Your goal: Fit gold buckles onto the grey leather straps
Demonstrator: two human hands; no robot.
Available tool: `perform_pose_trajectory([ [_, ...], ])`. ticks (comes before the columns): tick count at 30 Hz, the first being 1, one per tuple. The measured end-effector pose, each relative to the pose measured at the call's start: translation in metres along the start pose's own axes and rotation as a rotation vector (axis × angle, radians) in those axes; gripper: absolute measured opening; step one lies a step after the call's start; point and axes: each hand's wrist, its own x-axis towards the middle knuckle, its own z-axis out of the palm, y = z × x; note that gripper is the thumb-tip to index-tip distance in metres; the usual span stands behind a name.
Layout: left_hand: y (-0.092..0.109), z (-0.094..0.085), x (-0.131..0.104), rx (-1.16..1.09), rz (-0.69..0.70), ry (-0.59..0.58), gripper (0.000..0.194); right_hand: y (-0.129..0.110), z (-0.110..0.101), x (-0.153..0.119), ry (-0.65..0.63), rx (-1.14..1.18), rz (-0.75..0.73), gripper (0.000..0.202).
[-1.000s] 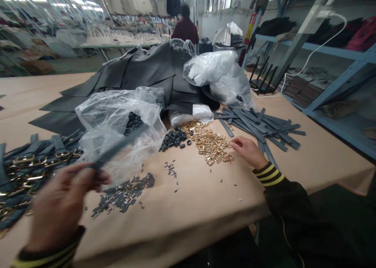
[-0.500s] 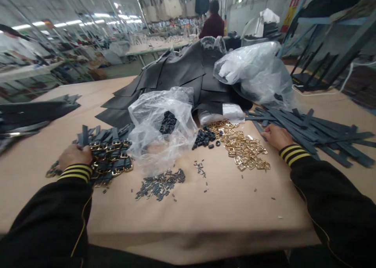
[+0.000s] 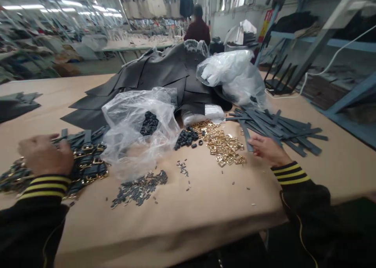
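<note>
At the left, my left hand [image 3: 47,155] hovers over a pile of dark straps with gold buckles [image 3: 91,162], its fingers spread and nothing visible in them. My right hand [image 3: 268,148] pinches the end of a dark strap [image 3: 247,136] beside the heap of loose dark straps [image 3: 282,129]. Gold buckles [image 3: 225,146] lie loose to the left of that hand. Black loops [image 3: 187,137] are piled next to them. Nearer the front edge sits a scatter of small dark pieces [image 3: 141,187].
A clear plastic bag [image 3: 126,142] holding black loops stands mid-table. Behind it are stacked dark panels [image 3: 117,97] and another plastic bag [image 3: 235,74]. A black router [image 3: 279,86] and a blue shelf frame [image 3: 346,99] are at the right. A person [image 3: 198,29] is in the background.
The view has turned to the right. My left hand has opened and lifted off the buckled straps. My right hand has drawn a strap's end toward me, away from the heap.
</note>
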Motion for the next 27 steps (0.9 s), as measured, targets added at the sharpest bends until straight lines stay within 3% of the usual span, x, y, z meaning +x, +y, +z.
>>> perform_pose_trajectory([
  [1, 0.017, -0.006, -0.023, -0.045, 0.006, -0.025, 0.031, -0.001, 0.007, -0.016, -0.077, 0.239, 0.034, 0.016],
  [3, 0.055, -0.022, -0.081, -0.324, 0.105, -0.245, 0.029, -0.004, 0.027, -0.047, -0.210, 0.592, 0.107, 0.019],
  [4, 0.076, -0.030, -0.115, -0.516, 0.148, -0.409, 0.029, -0.006, 0.039, -0.060, -0.250, 0.696, 0.144, 0.019],
  [7, 0.133, -0.049, -0.210, -1.006, 0.110, -1.026, 0.030, -0.008, 0.071, -0.089, -0.282, 0.828, 0.213, 0.020],
  [8, 0.149, -0.052, -0.235, -1.111, 0.045, -1.165, 0.032, -0.007, 0.079, -0.095, -0.287, 0.842, 0.215, 0.021],
  [10, 0.174, -0.051, -0.269, -1.286, -0.076, -1.285, 0.031, -0.004, 0.090, -0.102, -0.304, 0.837, 0.184, 0.023],
  [13, 0.190, -0.042, -0.287, -1.460, -0.247, -1.352, 0.025, 0.002, 0.094, -0.107, -0.330, 0.693, 0.101, 0.027],
  [16, 0.189, -0.034, -0.285, -1.450, -0.344, -1.359, 0.025, 0.004, 0.084, -0.109, -0.299, 0.337, -0.009, 0.032],
  [21, 0.179, -0.028, -0.280, -1.408, -0.343, -1.407, 0.026, -0.004, 0.060, -0.105, 0.125, -0.155, -0.441, 0.017],
  [22, 0.178, -0.027, -0.280, -1.410, -0.330, -1.418, 0.026, -0.006, 0.058, -0.102, 0.125, -0.224, -0.526, 0.015],
  [24, 0.177, -0.026, -0.281, -1.407, -0.307, -1.443, 0.026, -0.008, 0.057, -0.096, -0.003, -0.347, -0.621, 0.020],
  [27, 0.176, -0.023, -0.282, -1.396, -0.292, -1.445, 0.025, -0.009, 0.061, -0.092, -0.230, -0.411, -0.581, 0.019],
])
